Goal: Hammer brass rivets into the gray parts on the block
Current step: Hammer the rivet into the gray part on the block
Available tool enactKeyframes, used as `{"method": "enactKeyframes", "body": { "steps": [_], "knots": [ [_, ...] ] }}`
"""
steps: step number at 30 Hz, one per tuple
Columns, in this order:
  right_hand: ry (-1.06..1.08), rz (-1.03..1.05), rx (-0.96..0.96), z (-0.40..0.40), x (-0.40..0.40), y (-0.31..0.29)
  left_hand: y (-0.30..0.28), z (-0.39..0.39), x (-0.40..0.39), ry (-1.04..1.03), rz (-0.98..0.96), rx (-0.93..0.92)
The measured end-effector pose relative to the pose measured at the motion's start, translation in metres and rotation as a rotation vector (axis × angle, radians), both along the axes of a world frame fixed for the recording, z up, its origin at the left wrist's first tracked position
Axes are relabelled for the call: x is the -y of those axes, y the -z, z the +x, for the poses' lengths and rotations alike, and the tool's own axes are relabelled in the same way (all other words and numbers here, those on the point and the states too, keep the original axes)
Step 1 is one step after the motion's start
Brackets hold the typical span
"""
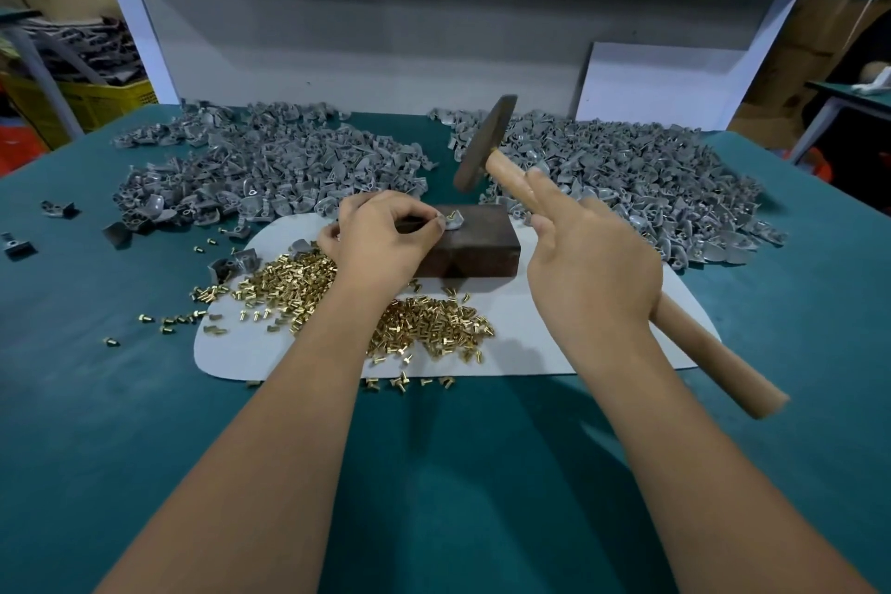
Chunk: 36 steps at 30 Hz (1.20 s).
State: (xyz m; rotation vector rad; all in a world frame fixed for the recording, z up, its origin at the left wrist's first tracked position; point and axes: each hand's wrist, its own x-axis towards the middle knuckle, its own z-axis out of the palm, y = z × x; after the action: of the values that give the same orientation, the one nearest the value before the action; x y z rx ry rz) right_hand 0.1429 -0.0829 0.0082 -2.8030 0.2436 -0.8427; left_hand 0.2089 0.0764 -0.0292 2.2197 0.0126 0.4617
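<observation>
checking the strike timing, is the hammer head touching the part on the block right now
No, the hammer head is raised clear above the gray part that the left hand holds on the block.

The dark rectangular metal block (pixel 470 240) sits on the flat white mat (pixel 530 342), which lies on the teal-covered table (pixel 434 473). One small gray part (pixel 454 221) rests on the block's top, at its left end. The heap of brass rivets (pixel 424 326) spreads over the mat in front of and left of the block — strays reach the table. Behind the mat lie two piles of gray parts: the left pile (pixel 270 164) and the right pile (pixel 627 174), well apart.
</observation>
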Motion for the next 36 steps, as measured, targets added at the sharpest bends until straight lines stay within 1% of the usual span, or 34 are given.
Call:
{"method": "enactKeyframes", "body": {
  "steps": [1,3,5,8,12,16,19,21,23,27,29,31,34,36],
  "knots": [
    [-0.01,-0.012,0.008,-0.001,-0.001,0.001,0.0,0.0,0.0,0.002,-0.003,0.0],
    [-0.047,-0.056,-0.039,-0.002,-0.001,0.004,-0.001,-0.001,0.0,-0.004,-0.004,-0.003],
    [-0.043,-0.045,-0.065,-0.001,0.002,0.003,-0.001,-0.001,0.001,-0.01,0.003,-0.004],
    [-0.002,0.021,0.006,0.0,0.006,0.001,-0.001,0.0,0.001,0.001,-0.004,-0.007],
    [-0.066,-0.047,-0.07,-0.001,-0.001,0.005,-0.001,-0.001,0.001,-0.009,-0.005,-0.013],
    [-0.023,0.018,0.005,0.001,0.004,0.001,0.0,-0.001,0.001,-0.004,-0.01,-0.006],
    [-0.071,-0.043,-0.034,-0.001,0.003,0.004,0.0,0.0,0.0,-0.012,-0.009,-0.017],
    [-0.102,-0.007,-0.068,0.001,0.004,0.005,0.0,0.0,0.001,-0.015,-0.01,-0.021],
    [-0.097,0.074,-0.068,0.005,0.009,0.006,0.0,-0.001,0.001,-0.011,-0.015,-0.015],
    [0.012,0.182,-0.039,0.014,0.029,0.012,0.0,0.0,0.0,0.005,-0.068,-0.021],
    [0.047,0.243,-0.111,0.016,0.041,0.016,-0.001,0.0,0.0,0.005,-0.084,-0.024],
    [0.059,0.263,-0.222,0.017,0.046,0.02,-0.001,0.0,0.0,0.004,-0.091,-0.027],
    [0.076,0.185,-0.359,0.018,0.044,0.02,-0.001,0.0,0.0,0.003,-0.07,-0.033],
    [0.111,0.06,-0.364,0.021,0.041,0.016,0.0,0.0,0.0,-0.002,-0.04,-0.036]
  ]
}}
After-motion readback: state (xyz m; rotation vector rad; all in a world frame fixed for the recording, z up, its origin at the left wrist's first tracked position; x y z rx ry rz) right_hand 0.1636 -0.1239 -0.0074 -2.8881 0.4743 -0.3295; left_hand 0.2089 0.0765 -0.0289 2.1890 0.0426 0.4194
